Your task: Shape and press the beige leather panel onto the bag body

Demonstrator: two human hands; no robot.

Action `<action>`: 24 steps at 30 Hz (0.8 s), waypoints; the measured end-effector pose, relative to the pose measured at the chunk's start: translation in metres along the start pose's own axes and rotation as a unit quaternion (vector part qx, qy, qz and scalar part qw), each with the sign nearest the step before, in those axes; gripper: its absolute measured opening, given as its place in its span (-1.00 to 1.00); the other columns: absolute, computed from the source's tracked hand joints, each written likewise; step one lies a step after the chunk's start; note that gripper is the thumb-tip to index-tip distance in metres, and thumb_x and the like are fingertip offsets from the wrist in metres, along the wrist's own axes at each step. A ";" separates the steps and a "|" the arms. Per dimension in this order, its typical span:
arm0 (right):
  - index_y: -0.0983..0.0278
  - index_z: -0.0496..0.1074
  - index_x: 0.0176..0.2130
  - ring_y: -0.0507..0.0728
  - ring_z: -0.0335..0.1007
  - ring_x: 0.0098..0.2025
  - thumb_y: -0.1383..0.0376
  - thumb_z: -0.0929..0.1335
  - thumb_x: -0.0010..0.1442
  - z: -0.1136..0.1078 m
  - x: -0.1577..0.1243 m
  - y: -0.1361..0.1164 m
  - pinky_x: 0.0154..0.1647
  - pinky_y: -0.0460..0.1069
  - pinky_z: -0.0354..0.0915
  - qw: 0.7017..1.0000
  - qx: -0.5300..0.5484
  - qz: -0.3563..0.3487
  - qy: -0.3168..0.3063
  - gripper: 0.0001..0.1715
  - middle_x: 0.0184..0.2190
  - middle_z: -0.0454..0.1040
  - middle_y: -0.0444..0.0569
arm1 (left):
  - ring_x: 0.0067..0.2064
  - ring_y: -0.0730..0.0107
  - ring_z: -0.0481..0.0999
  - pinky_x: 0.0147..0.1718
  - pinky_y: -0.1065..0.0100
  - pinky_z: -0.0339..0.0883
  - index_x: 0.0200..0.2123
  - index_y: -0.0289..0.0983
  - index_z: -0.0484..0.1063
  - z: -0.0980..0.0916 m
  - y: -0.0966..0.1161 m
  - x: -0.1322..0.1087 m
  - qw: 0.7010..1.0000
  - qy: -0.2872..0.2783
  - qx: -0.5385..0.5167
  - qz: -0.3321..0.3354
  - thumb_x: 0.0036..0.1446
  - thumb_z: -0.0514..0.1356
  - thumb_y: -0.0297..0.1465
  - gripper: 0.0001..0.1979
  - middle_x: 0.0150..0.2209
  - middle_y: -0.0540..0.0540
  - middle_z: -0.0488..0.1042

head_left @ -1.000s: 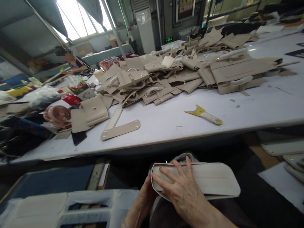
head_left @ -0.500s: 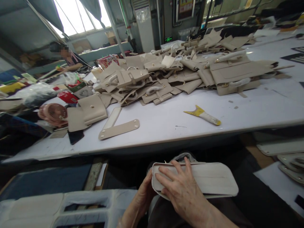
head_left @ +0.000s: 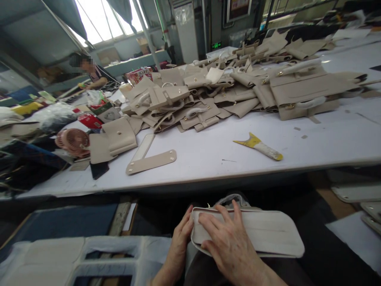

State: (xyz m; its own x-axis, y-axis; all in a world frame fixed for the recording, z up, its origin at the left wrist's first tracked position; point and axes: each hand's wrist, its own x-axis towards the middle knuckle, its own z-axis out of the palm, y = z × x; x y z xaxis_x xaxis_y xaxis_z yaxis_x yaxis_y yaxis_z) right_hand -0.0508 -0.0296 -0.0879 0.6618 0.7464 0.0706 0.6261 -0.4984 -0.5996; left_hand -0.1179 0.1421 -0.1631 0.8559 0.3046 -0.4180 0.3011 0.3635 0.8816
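A pale bag piece (head_left: pixel 274 230) with a rounded, flat oblong face rests over my lap, its wrapped handle (head_left: pixel 233 200) partly showing behind it. My right hand (head_left: pixel 228 238) lies on the left part of that face, fingers spread and pressing on it. Around the piece's left end is my left hand (head_left: pixel 179 242), its fingers close together along the edge; the parts behind the piece are hidden. On the white table beyond lie a yellow-and-white forked tool (head_left: pixel 258 146) and two long beige strips, one (head_left: pixel 151 162) overlapping the other (head_left: pixel 143 147).
Beige bag parts (head_left: pixel 208 107) are heaped across the white table (head_left: pixel 196 167). At the left are a pink fan (head_left: pixel 73 142), a dark phone (head_left: pixel 99 170) and a red package (head_left: pixel 90 120). A person (head_left: pixel 92 75) sits far left. Pale panels (head_left: pixel 348 193) lie at right.
The view has shifted slightly, so the table things appear farther right. My left fingers have moved up along the piece's left edge; my right hand stays on its face.
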 end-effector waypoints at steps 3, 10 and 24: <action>0.07 0.25 0.12 0.38 0.13 0.20 0.30 0.34 0.26 0.002 0.002 0.003 0.30 0.47 -0.51 1.000 0.001 -0.001 0.002 -0.55 0.06 0.48 -0.21 | 0.25 0.02 0.34 0.26 0.12 0.17 0.17 -0.18 0.41 0.003 0.013 -0.003 0.998 0.006 0.060 0.015 0.17 0.24 -0.09 -0.46 0.22 -0.12 0.40; 0.07 0.28 0.10 0.38 0.14 0.21 0.26 0.36 0.27 0.001 0.006 0.005 0.30 0.46 -0.47 1.000 -0.002 0.010 0.014 -0.59 0.05 0.49 -0.22 | 0.14 0.06 0.42 0.12 0.22 0.26 0.10 -0.22 0.44 0.013 0.020 0.000 0.997 -0.035 0.068 0.023 0.23 0.19 -0.12 -0.55 0.10 -0.14 0.49; 0.10 0.36 -0.03 0.35 0.20 0.15 0.24 0.46 0.14 -0.009 0.006 -0.004 0.28 0.45 -0.34 0.999 0.013 0.030 0.011 -0.60 0.00 0.53 -0.15 | 0.15 0.06 0.41 0.14 0.19 0.26 0.07 -0.22 0.46 0.014 0.012 -0.006 0.997 -0.016 -0.042 0.056 0.13 0.31 -0.22 -0.55 0.15 -0.19 0.44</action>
State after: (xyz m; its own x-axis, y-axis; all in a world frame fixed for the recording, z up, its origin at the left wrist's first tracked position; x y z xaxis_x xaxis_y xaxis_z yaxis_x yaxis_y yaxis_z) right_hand -0.0458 -0.0273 -0.0778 0.7072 0.7052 0.0515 0.5740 -0.5300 -0.6242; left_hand -0.1131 0.1326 -0.1468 0.8961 0.3193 -0.3084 0.1671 0.4011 0.9007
